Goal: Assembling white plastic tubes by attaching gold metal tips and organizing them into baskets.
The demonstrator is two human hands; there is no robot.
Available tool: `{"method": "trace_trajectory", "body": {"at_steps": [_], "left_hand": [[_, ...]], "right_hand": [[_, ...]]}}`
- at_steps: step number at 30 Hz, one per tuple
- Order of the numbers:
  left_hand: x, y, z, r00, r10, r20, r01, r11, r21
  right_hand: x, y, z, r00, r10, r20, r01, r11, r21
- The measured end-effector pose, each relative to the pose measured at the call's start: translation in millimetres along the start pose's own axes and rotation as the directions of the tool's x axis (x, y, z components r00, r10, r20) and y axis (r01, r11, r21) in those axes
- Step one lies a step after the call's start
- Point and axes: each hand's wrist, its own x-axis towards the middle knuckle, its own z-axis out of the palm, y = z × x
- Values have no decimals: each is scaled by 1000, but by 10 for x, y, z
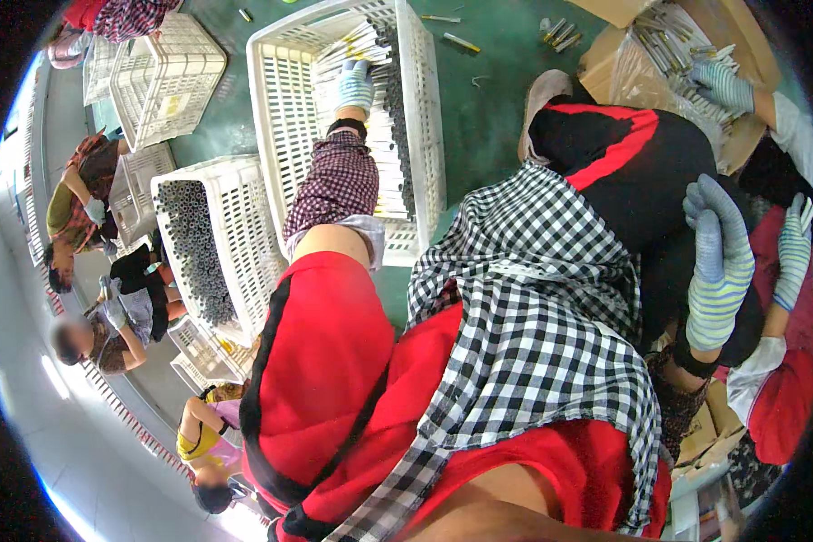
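My left hand [355, 88], in a striped knit glove, reaches into a white slatted plastic crate [426, 108] ahead of me. Its fingers lie stretched out over a stack of slim white tubes [389, 185] with dark grey ends. Some tubes beyond the fingertips lie askew. No tube can be made out wrapped in the fingers. At the right, my right hand [719, 266], gloved the same way, is raised beside my dark-trousered leg. Thumb and fingers stand apart there, with nothing seen between them.
A second white crate [244, 239] of grey-ended tubes stands left. At the right, a co-worker's gloved hand [724, 86] touches tubes in a cardboard box [601, 63]; their other glove [793, 253] holds white pieces. Loose tubes [461, 42] lie on the green floor [488, 108].
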Motion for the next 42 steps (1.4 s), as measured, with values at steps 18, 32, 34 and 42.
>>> {"method": "trace_trajectory", "body": {"at_steps": [18, 32, 34, 42], "left_hand": [[328, 823, -536, 845, 511, 157, -530, 841, 108], [358, 2286, -1398, 964, 182, -193, -264, 605, -751], [487, 2683, -1283, 927, 367, -72, -283, 563, -776], [1023, 4353, -913, 530, 720, 448, -561, 694, -452]], "right_hand": [[-2, 34, 33, 989, -132, -67, 120, 980, -161], [79, 596, -760, 887, -179, -425, 162, 984, -77], [138, 726, -742, 891, -166, -423, 159, 986, -53], [223, 1158, -709, 901, -134, -412, 91, 988, -122]]}}
